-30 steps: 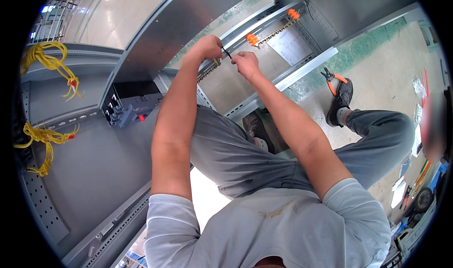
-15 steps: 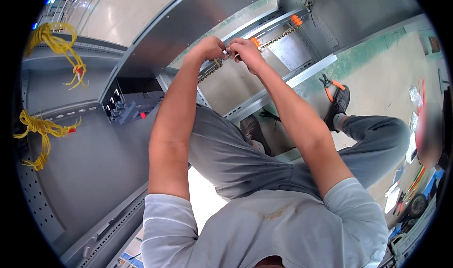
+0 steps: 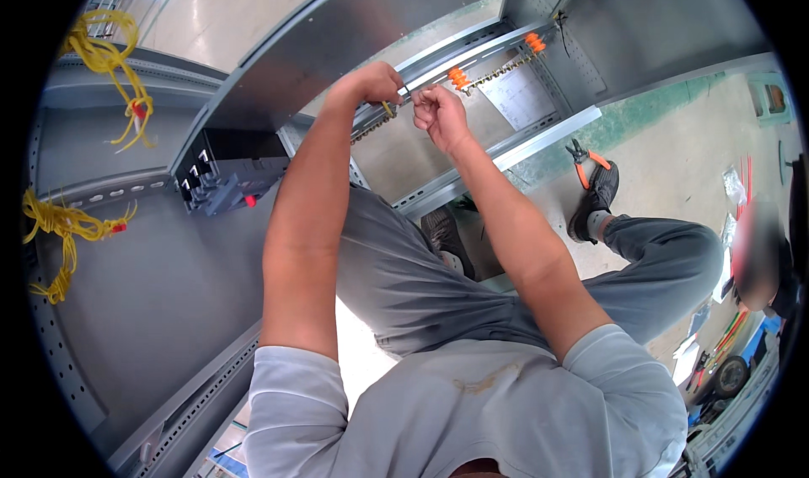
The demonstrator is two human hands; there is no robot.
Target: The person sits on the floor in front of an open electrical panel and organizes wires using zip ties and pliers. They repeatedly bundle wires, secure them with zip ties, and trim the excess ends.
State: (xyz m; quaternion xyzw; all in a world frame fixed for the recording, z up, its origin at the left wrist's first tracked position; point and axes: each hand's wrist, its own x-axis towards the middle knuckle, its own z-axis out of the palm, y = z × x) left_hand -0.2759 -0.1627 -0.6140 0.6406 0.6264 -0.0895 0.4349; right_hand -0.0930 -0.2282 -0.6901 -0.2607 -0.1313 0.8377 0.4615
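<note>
My left hand (image 3: 381, 84) is at the far side of the grey metal cabinet frame, its fingers closed together above a brass-coloured bar studded with screws (image 3: 497, 72). Whatever lies between its fingertips is too small to name. Just to its right is my right hand (image 3: 442, 116), fingers curled in, a small gap from the left. Its grip hides anything inside. Orange ribbed insulators (image 3: 458, 79) hold the bar, with another orange insulator (image 3: 535, 42) at its right end. Below my hands runs a silver cross rail (image 3: 539, 141).
A black breaker-like unit (image 3: 232, 170) sits on the left of the cabinet, near bundles of yellow wire (image 3: 63, 218). Orange-handled pliers (image 3: 583, 161) lie by my shoe (image 3: 596, 200). A paper sheet (image 3: 514, 95) lies behind the bar. Tools and a wheel (image 3: 730, 377) are at right.
My right hand has drawn slightly away from my left and turned, its fingers curling in. My left hand stays almost where it was. The view has shifted a little.
</note>
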